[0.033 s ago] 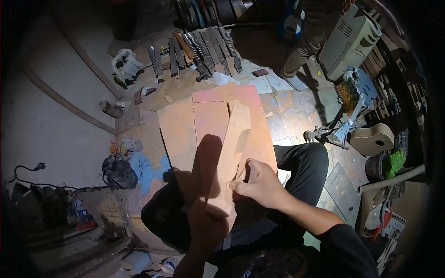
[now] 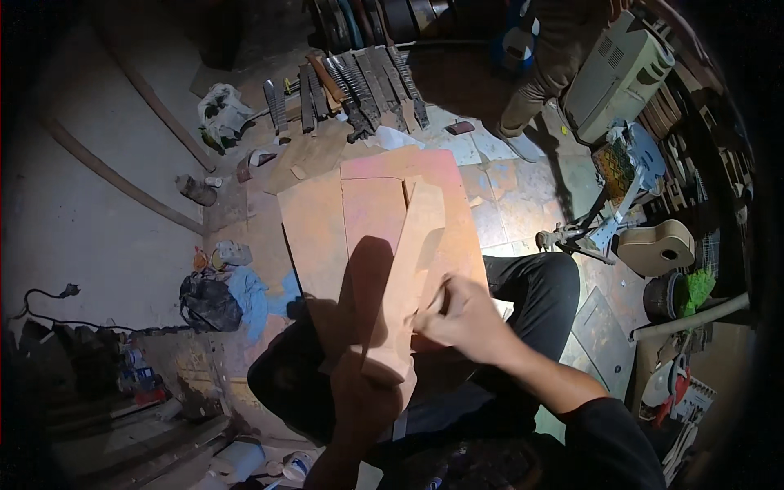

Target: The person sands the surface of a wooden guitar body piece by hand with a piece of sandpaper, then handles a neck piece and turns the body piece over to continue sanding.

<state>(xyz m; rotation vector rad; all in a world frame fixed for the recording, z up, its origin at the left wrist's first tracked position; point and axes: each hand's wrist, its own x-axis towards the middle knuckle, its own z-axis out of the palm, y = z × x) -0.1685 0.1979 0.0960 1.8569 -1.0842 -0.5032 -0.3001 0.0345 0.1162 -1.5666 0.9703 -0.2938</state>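
The person's shadowed left hand (image 2: 367, 402) is clasped, left forearm (image 2: 339, 459) behind it. Ahead and rightward of it, the right hand (image 2: 465, 320) curls its fingers (image 2: 464, 290) toward the thumb (image 2: 431, 327), bare right forearm (image 2: 549, 382) slanting behind.

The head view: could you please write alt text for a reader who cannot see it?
The person's left hand grips the near end of a long, pale wooden piece over a pinkish board, with the right hand at the piece's right side. Beyond, dark strips lie side by side on the floor; a pale guitar body is at right.
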